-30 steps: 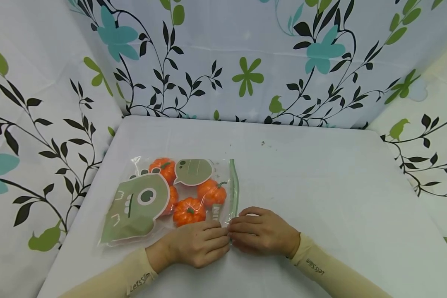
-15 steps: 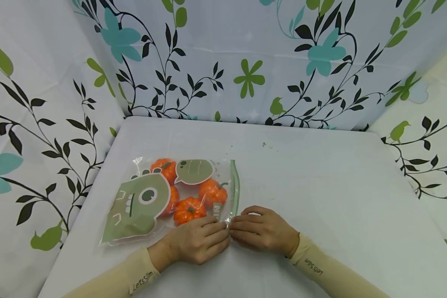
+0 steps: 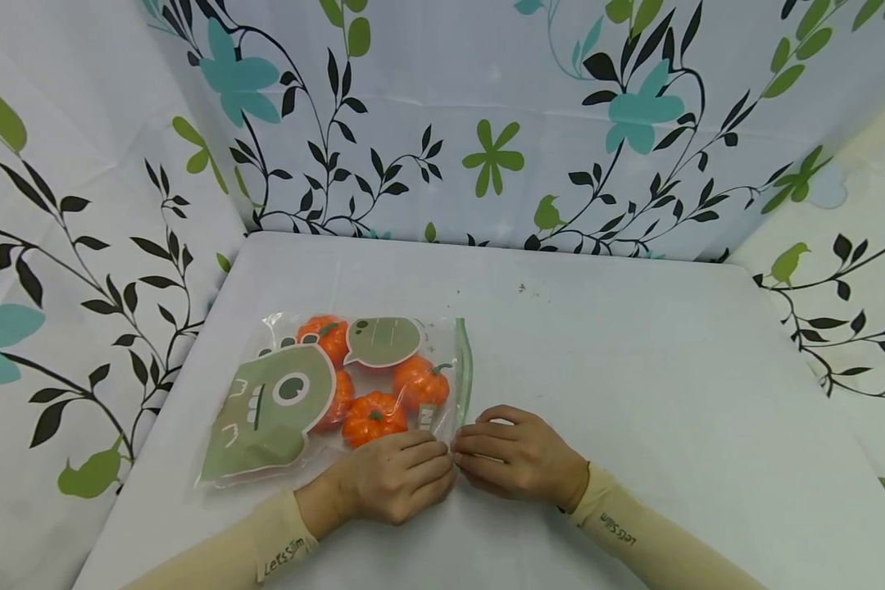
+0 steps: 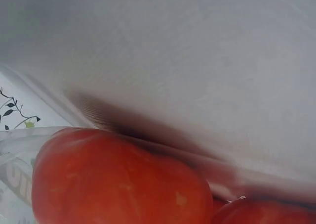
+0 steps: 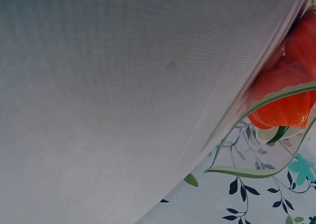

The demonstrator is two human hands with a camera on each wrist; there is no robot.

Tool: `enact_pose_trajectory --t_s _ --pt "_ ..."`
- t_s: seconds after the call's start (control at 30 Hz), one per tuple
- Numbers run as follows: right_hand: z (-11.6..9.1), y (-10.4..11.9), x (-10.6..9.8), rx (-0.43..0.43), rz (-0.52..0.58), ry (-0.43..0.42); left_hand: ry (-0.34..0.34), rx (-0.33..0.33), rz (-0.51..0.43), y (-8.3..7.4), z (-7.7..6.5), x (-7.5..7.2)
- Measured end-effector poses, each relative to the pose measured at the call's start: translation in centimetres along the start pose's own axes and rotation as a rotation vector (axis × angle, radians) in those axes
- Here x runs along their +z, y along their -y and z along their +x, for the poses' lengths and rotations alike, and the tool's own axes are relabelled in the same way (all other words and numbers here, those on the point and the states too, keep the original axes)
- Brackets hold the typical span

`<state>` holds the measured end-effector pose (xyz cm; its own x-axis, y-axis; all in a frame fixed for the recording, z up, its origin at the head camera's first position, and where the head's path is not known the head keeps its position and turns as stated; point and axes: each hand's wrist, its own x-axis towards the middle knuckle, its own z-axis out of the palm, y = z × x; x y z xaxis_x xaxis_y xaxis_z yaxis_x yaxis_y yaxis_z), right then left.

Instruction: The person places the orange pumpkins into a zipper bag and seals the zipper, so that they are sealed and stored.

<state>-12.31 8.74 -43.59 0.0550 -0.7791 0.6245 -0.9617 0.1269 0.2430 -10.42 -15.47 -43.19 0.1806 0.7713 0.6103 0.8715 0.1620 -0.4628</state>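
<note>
A clear zip bag (image 3: 273,418) with a green dinosaur print lies flat at the left of the table, its green zip edge (image 3: 464,360) facing right. Several small orange pumpkins (image 3: 374,418) are inside. At the near end of that edge, my left hand (image 3: 394,479) pinches the bag corner, fingertips partly hidden. My right hand (image 3: 524,459) meets it there, also pinching the edge with curled fingers. In the left wrist view a pumpkin (image 4: 118,179) shows through the plastic. The bag's mouth (image 5: 242,172) gapes in the right wrist view, a green-stemmed pumpkin (image 5: 284,110) behind it.
The white table (image 3: 634,369) extends behind and to the right of the bag. A few dark specks (image 3: 524,288) mark its surface towards the back. Patterned curtain cloth (image 3: 413,115) with leaves and flowers encloses the back and sides.
Both hands stay at the near corner of the bag's zip edge, with only slight finger shifts. The bag and pumpkins have hardly moved; the head view has shifted slightly.
</note>
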Motion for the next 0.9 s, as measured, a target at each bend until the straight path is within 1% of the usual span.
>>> enact_pose_trajectory --t_s 0.17,0.33,0.57,0.67,0.8,0.9 --pt "0.1 -0.1 0.1 0.028 -0.015 0.019 -0.04 -0.021 -0.035 -0.1 0.0 0.1" --pt "-0.1 -0.4 0.3 0.067 -0.024 0.043 -0.05 -0.031 -0.041 -0.1 0.1 0.1" --pt "-0.4 -1.0 0.7 0.098 -0.041 0.052 -0.058 -0.024 -0.029 0.0 0.1 0.0" --pt "-0.5 -1.3 0.9 0.129 -0.04 0.079 -0.059 -0.025 -0.027 0.0 0.1 0.0" --pt "-0.4 -1.6 0.9 0.178 -0.043 0.144 -0.058 -0.032 -0.033 0.1 0.2 0.0" --pt "-0.3 -1.8 1.0 0.196 -0.058 0.169 -0.063 -0.036 -0.033 0.1 0.2 0.0"
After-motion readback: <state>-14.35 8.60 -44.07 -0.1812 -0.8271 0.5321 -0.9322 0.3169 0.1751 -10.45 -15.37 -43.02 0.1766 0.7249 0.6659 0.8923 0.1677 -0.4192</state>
